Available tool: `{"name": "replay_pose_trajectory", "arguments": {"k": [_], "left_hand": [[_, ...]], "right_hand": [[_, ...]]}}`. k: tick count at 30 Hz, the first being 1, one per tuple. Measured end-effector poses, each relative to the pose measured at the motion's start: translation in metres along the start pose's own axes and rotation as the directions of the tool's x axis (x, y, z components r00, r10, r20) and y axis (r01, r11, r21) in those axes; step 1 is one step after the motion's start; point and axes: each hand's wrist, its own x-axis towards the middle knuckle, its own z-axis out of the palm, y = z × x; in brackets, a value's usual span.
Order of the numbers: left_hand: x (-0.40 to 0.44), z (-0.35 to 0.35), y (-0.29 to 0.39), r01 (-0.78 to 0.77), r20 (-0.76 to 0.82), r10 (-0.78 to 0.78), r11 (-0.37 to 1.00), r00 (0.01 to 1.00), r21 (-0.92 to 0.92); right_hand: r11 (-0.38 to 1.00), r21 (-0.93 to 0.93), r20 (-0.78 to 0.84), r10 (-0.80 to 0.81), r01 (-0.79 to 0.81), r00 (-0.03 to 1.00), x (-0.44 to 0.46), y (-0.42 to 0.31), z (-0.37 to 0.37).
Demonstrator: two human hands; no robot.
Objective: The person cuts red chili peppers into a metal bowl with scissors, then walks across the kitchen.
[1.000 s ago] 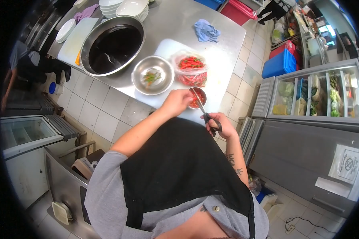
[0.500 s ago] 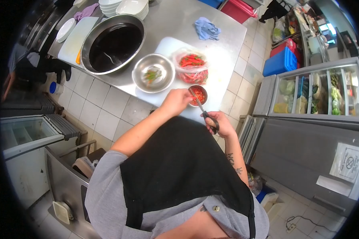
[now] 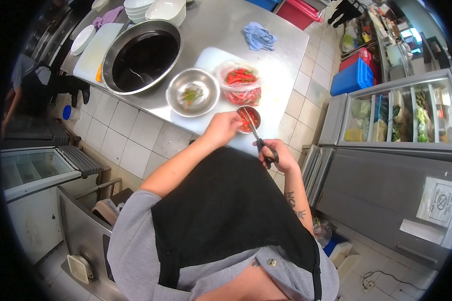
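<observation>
Head view: black-handled scissors (image 3: 267, 154) are gripped at the center of the frame by the right hand (image 3: 278, 156), whose fingers are curled closed around the handles. The blades are pointed up and to the left, into the mouth of a small metal bowl (image 3: 260, 121) in which cut red pieces (image 3: 251, 117) are contained; whether the blades are parted cannot be told. The left hand (image 3: 222, 129) is positioned at the left rim of that bowl, thumb and fingertips pinched together on what appears to be a red chili, mostly hidden by the fingers. Whole red chilies (image 3: 240, 76) are held in a clear plastic bag (image 3: 243, 96), placed just above the small bowl on a white cutting board (image 3: 211, 56). Green stems (image 3: 191, 94) are collected in a wider metal bowl (image 3: 209, 85), upper center, left of the bag. A basin (image 3: 177, 72) of dark liquid is located at upper left, and a blue cloth (image 3: 259, 36) is laid on the steel table (image 3: 216, 25) at upper center. The step in hand is judged to be snipping over the small bowl. For each cut, the chili should be fed between the blades, with the left fingertips kept clear.
</observation>
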Motion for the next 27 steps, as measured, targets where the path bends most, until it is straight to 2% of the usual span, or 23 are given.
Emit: {"name": "replay_pose_trajectory", "arguments": {"k": [14, 20, 27], "left_hand": [[0.0013, 0.0014, 0.0011, -0.037, -0.056, 0.037, 0.999, 0.998, 0.004], [0.0002, 0.0, 0.0033, 0.027, 0.003, -0.027, 0.999, 1.0, -0.043], [0.0016, -0.0009, 0.0006, 0.026, 0.006, -0.027, 0.998, 1.0, 0.063]], "right_hand": [[1.0, -0.001, 0.01, 0.009, -0.009, 1.0, -0.0004, -0.0003, -0.0018], [1.0, 0.006, -0.005, 0.014, -0.014, 1.0, 0.0015, 0.0006, -0.0001], [0.999, -0.009, -0.011, 0.048, -0.048, 0.999, 0.0007, -0.002, 0.0009]]}}
